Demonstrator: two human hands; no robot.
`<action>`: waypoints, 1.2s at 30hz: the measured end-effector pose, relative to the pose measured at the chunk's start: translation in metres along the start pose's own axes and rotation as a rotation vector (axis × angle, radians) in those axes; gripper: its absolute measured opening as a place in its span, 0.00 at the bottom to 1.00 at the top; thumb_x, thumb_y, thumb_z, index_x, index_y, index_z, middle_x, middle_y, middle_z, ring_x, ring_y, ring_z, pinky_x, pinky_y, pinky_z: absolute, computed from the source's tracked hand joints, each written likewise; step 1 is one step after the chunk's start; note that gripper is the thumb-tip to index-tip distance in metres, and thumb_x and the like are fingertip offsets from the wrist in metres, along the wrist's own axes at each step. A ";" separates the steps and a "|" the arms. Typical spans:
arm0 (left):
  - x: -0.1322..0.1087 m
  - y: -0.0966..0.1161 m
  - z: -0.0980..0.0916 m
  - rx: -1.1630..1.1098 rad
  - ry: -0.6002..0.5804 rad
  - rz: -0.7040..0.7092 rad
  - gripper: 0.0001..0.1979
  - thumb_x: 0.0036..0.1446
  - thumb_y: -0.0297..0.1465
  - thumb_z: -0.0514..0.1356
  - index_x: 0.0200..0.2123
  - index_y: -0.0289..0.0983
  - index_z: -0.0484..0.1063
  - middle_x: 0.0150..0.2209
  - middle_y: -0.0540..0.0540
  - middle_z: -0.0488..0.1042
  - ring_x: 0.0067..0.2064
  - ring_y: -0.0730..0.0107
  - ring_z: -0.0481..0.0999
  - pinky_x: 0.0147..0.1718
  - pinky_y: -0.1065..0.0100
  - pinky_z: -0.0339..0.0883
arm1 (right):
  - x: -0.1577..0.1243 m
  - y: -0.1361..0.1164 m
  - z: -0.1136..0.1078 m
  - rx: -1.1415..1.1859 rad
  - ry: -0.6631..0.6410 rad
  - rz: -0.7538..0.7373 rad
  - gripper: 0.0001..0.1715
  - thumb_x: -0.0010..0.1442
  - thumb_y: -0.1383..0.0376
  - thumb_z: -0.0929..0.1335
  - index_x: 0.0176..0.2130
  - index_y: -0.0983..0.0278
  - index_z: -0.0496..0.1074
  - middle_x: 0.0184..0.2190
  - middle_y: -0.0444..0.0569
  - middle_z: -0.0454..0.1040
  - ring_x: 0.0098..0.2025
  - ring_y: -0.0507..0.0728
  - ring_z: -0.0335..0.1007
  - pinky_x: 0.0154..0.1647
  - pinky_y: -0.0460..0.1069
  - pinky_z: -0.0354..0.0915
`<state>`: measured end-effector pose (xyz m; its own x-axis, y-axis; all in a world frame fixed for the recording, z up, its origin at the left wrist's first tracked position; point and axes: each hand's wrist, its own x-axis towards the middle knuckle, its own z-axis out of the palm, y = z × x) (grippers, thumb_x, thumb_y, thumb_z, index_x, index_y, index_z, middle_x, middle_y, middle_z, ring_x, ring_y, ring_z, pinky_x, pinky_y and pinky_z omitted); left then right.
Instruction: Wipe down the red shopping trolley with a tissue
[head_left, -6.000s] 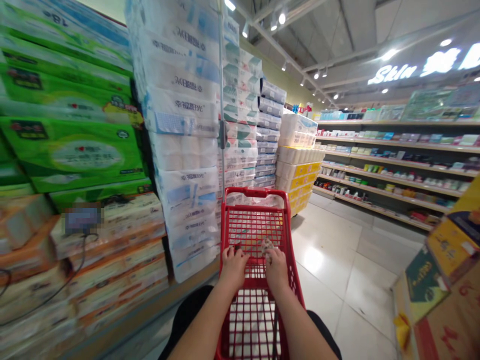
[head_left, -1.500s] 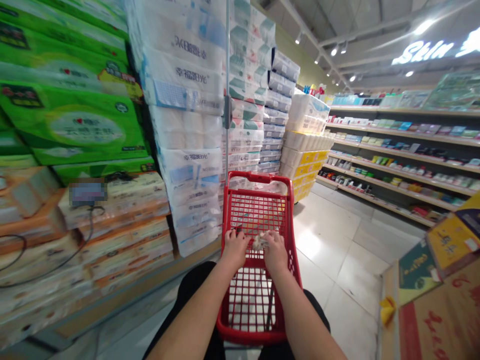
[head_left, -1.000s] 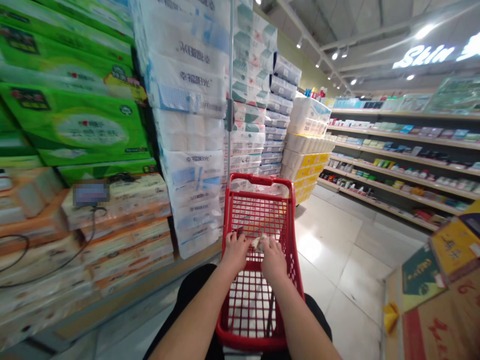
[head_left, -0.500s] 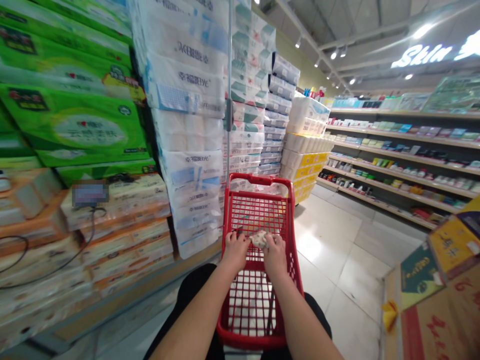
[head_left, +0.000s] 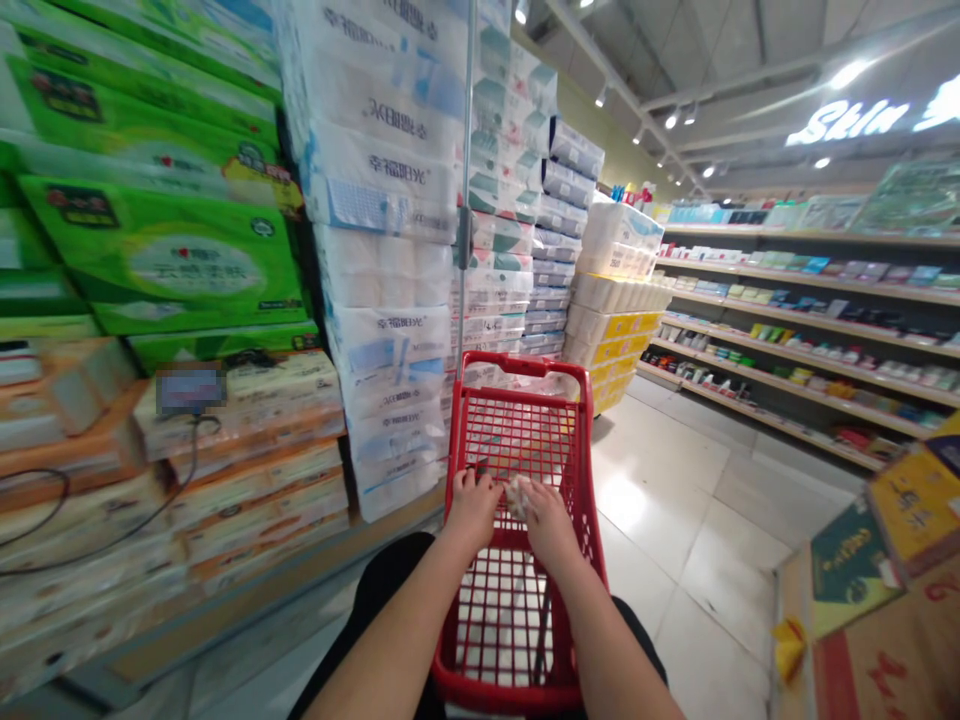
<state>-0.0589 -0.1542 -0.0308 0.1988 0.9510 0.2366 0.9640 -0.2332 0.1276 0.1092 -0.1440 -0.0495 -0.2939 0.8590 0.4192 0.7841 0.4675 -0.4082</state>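
Note:
Before my legs a red mesh shopping basket (head_left: 512, 668) stands upright, with its handle bar at the far end. My left hand (head_left: 475, 508) is on the left part of the basket, its fingers bent over the red plastic lattice. Beside it my right hand (head_left: 547, 515) has its fingers bent down over a small crumpled whitish cloth (head_left: 516, 496). The cloth lies against the red mesh and is partly covered by the right hand. The fingertips of both hands are partly hidden.
Green tissue packs (head_left: 187, 255) and orange-white packs (head_left: 259, 475) are stacked on the left. White toilet-paper packs (head_left: 394, 350) rise ahead beside a thin metal pole (head_left: 466, 150). Stocked shelves (head_left: 802, 300) run along the right, with cardboard boxes (head_left: 900, 620) nearer. Pale tiles (head_left: 675, 510) cover the floor.
My right hand has come down farther over the cloth, covering more of it, and its fingers point more to the left. My left hand stays on the basket. The view has shifted slightly.

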 end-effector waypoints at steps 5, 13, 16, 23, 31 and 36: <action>0.001 0.000 0.000 0.013 -0.010 0.009 0.21 0.51 0.25 0.57 0.50 0.43 0.71 0.50 0.43 0.70 0.58 0.51 0.61 0.60 0.49 0.43 | -0.004 -0.007 0.000 -0.099 -0.004 0.094 0.30 0.55 0.74 0.64 0.53 0.53 0.73 0.56 0.47 0.70 0.54 0.61 0.64 0.53 0.53 0.61; 0.000 0.001 -0.004 0.005 -0.027 0.009 0.27 0.47 0.25 0.59 0.53 0.44 0.70 0.51 0.43 0.70 0.58 0.50 0.61 0.61 0.49 0.42 | 0.003 0.009 0.005 0.188 0.341 0.243 0.29 0.55 0.71 0.62 0.56 0.67 0.67 0.51 0.56 0.70 0.51 0.60 0.66 0.54 0.54 0.62; -0.001 0.002 -0.005 0.015 -0.032 -0.006 0.26 0.48 0.25 0.58 0.52 0.44 0.70 0.51 0.44 0.70 0.59 0.51 0.61 0.62 0.49 0.42 | 0.002 0.008 0.004 0.123 0.265 0.168 0.29 0.55 0.71 0.63 0.57 0.63 0.68 0.56 0.56 0.66 0.54 0.61 0.64 0.56 0.55 0.60; -0.002 0.002 -0.008 0.001 -0.051 0.000 0.27 0.47 0.26 0.59 0.53 0.44 0.69 0.53 0.43 0.69 0.60 0.49 0.60 0.62 0.48 0.41 | -0.004 -0.004 -0.003 -0.108 0.047 0.266 0.36 0.52 0.72 0.65 0.59 0.52 0.67 0.58 0.49 0.67 0.55 0.63 0.62 0.50 0.57 0.62; -0.001 0.003 -0.006 0.013 -0.044 -0.016 0.26 0.50 0.25 0.56 0.54 0.46 0.69 0.52 0.44 0.70 0.60 0.51 0.61 0.61 0.48 0.42 | 0.001 0.006 0.002 0.023 0.198 0.094 0.35 0.47 0.79 0.63 0.50 0.55 0.75 0.50 0.48 0.71 0.49 0.57 0.67 0.51 0.50 0.64; 0.000 0.001 -0.003 -0.005 -0.025 0.002 0.25 0.49 0.25 0.57 0.53 0.44 0.70 0.51 0.43 0.70 0.59 0.49 0.61 0.61 0.48 0.43 | -0.001 0.001 -0.002 -0.047 0.204 0.135 0.32 0.50 0.78 0.64 0.50 0.55 0.75 0.53 0.47 0.70 0.49 0.58 0.66 0.51 0.52 0.63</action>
<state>-0.0588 -0.1545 -0.0280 0.2048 0.9553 0.2131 0.9627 -0.2359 0.1324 0.1111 -0.1452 -0.0491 -0.0723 0.8509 0.5203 0.8345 0.3374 -0.4357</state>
